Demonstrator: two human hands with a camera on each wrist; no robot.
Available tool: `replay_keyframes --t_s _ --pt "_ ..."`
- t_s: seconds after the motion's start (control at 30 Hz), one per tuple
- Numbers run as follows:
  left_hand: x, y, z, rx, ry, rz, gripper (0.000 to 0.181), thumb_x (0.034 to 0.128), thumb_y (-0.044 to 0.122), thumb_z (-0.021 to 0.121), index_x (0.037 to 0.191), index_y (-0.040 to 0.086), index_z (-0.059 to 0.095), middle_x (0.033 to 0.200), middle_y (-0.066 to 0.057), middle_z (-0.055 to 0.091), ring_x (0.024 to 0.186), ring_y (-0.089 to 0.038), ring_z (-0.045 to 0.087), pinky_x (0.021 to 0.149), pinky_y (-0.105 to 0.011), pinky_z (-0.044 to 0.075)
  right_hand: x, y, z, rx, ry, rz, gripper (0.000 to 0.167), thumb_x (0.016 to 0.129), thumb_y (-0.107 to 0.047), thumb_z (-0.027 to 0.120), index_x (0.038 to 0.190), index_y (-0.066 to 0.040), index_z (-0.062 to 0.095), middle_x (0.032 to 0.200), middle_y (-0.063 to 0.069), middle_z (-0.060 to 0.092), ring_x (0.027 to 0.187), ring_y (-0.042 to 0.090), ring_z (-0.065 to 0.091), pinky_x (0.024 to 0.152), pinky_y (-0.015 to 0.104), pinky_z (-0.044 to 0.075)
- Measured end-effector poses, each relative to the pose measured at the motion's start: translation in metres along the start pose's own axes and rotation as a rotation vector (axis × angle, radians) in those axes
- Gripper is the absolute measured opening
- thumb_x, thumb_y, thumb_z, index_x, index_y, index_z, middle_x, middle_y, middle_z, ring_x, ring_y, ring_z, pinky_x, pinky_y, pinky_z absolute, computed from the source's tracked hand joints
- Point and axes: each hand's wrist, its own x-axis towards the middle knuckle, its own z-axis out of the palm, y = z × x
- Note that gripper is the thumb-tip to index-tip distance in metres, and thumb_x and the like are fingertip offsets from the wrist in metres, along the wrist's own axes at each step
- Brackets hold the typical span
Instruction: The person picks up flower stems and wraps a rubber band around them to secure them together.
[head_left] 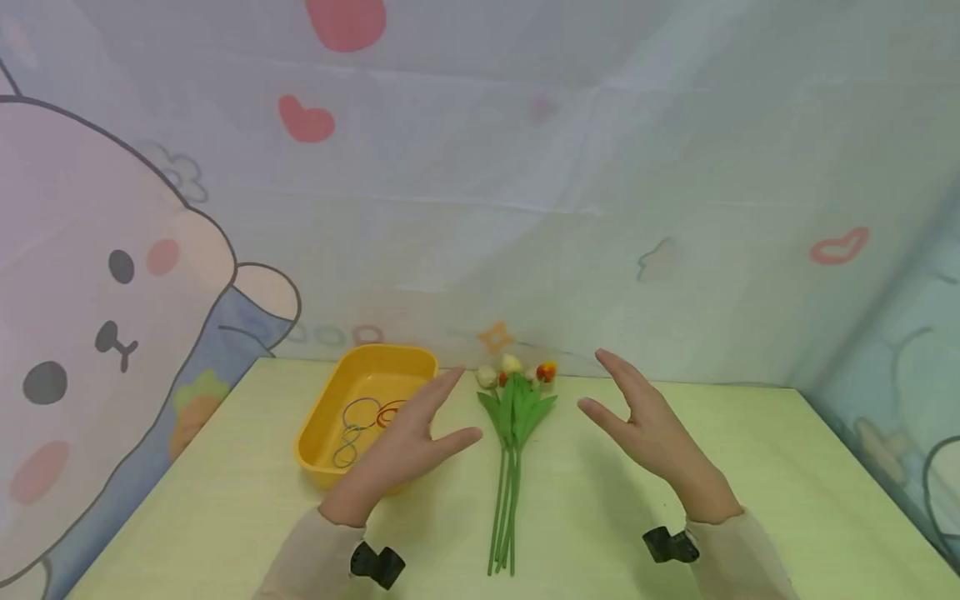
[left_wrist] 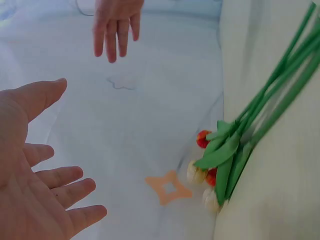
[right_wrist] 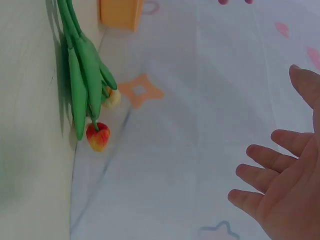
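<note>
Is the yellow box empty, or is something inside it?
Not empty: in the head view, coloured rings lie inside the yellow box.

- Yellow tray (head_left: pixel 382 384): right side partly hidden behind the left hand (head_left: pixel 408 433) in the head view; only an end shows at the right wrist view's top edge.
- Red rings (head_left: pixel 379 414): partly covered by the same hand; number cannot be told.
- Flower bunch (head_left: pixel 513 433): some blossoms half hidden by leaves; stems cut off in both wrist views.
- Left hand: reduced to two fingertips at the right wrist view's top edge.
- Right hand (head_left: pixel 658 432): cropped by the left wrist view's top edge.
- Sleeves (head_left: pixel 738 558): cut by the head view's lower edge.
- Printed bear (head_left: pixel 82 292): cropped at left.
</note>
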Motion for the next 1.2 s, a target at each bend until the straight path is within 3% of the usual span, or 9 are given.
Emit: replay_keyframes --t_s 0.2,0.33,0.5,0.77,1.03,1.2 --pt "0.008 -0.003 0.020 -0.106 0.039 -0.009 0.078 0.0893 0.031 0.070 0.153 0.015 0.027 0.156 -0.007 0.029 0.141 -0.031 0.032 0.110 -0.055 0.029 0.011 0.002 0.023 0.074 0.018 0.030 0.071 0.096 -0.042 0.057 0.152 -0.012 0.025 0.156 0.012 0.027 0.143 0.036 0.023 0.107 0.060 0.031" --pt "0.015 -0.009 0.033 -0.178 0.034 -0.005 0.078 0.0905 0.025 0.069 0.153 0.010 0.025 0.156 -0.010 0.028 0.139 -0.033 0.034 0.110 -0.054 0.031 0.018 0.004 0.039 0.120 0.023 0.068 0.070 0.096 -0.041 0.057 0.151 -0.010 0.027 0.155 0.015 0.029 0.142 0.039 0.025 0.106 0.062 0.030" --pt "0.023 -0.016 0.046 -0.255 0.018 -0.045 0.080 0.0905 0.025 0.069 0.153 0.008 0.022 0.157 -0.012 0.026 0.138 -0.035 0.035 0.108 -0.053 0.033 0.026 0.007 0.056 0.186 0.013 0.116 0.069 0.097 -0.037 0.057 0.151 -0.006 0.028 0.154 0.018 0.029 0.139 0.042 0.029 0.107 0.061 0.031" --pt "0.033 -0.024 0.061 -0.283 -0.003 -0.127 0.082 0.0907 0.026 0.069 0.154 0.011 0.019 0.154 -0.016 0.029 0.135 -0.039 0.038 0.107 -0.055 0.035 0.031 0.014 0.081 0.271 0.003 0.147 0.069 0.097 -0.031 0.059 0.147 0.004 0.029 0.151 0.021 0.034 0.138 0.038 0.034 0.110 0.051 0.033" --pt "0.033 -0.033 0.072 -0.341 -0.013 -0.177 0.083 0.0898 0.024 0.069 0.154 0.011 0.019 0.153 -0.018 0.032 0.135 -0.040 0.038 0.107 -0.055 0.035 0.030 0.021 0.097 0.321 -0.040 0.218 0.067 0.096 -0.029 0.060 0.147 0.003 0.030 0.151 0.023 0.034 0.133 0.042 0.040 0.107 0.053 0.035" --pt "0.033 -0.040 0.082 -0.378 -0.025 -0.199 0.083 0.0897 0.021 0.070 0.154 0.007 0.018 0.152 -0.022 0.032 0.134 -0.042 0.038 0.106 -0.056 0.035 0.026 0.027 0.103 0.329 -0.067 0.269 0.069 0.095 -0.030 0.062 0.147 0.004 0.031 0.150 0.023 0.035 0.130 0.044 0.043 0.099 0.054 0.044"
